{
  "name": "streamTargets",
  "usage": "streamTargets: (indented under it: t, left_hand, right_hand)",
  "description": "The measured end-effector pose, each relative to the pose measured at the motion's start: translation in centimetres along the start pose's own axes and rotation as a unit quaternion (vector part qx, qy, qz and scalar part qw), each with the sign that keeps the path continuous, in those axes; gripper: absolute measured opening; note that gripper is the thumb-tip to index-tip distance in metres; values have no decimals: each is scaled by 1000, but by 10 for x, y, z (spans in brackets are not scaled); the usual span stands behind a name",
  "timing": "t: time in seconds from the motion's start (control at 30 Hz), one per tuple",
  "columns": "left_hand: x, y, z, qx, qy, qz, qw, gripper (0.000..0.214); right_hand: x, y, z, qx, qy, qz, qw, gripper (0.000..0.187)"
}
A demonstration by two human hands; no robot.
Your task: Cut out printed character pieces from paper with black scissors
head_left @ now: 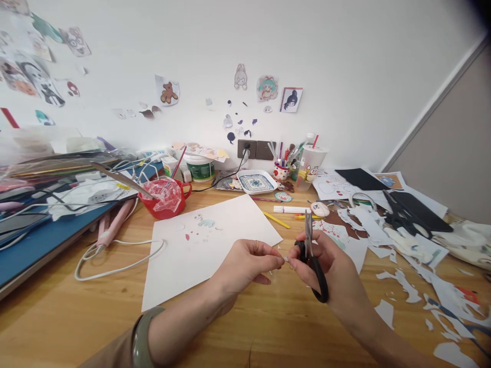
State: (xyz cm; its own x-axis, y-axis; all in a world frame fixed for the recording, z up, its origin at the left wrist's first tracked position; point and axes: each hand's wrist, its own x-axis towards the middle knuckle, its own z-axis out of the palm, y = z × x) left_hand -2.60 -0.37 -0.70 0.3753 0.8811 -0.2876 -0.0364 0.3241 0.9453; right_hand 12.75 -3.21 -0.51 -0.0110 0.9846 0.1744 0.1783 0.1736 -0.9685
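My left hand [251, 260] is closed in a pinch on a tiny white paper piece [286, 259]. My right hand [330, 260] holds black-handled scissors [319, 278] with the blades pointing up and away from me. Its thumb and a fingertip meet the same small paper piece, just right of the left fingertips. Left of the hands lies a large white sheet [184, 271], with several small coloured paper cutouts [206, 223] on it. What is drawn on the pinched piece is too small to make out.
Paper scraps [399, 283] litter the right side, near a second pair of scissors [402, 214]. A red mug [163, 197] stands at the left beside a white cable [115, 276]. A patterned dish [257, 181], a pen cup [282, 171] and a plastic cup [310, 163] line the wall.
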Motion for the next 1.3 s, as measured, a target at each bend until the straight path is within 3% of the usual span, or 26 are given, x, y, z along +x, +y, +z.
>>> streamTargets:
  t: [0.43, 1.07, 1.2, 1.3]
  left_hand:
    - [1, 0, 0, 48, 4, 27, 998, 12]
    - [0, 0, 0, 28, 1, 32, 999, 12]
    - [-1, 4, -1, -11, 24, 61, 998, 12]
    - [-3, 5, -2, -43, 55, 89, 994, 13]
  right_hand:
    - [2, 3, 0, 11, 6, 14, 1000, 25]
    - [2, 2, 0, 19, -6, 26, 999, 26]
    - [2, 0, -2, 21, -2, 21, 1000, 23]
    - [0, 2, -1, 37, -49, 17, 998, 25]
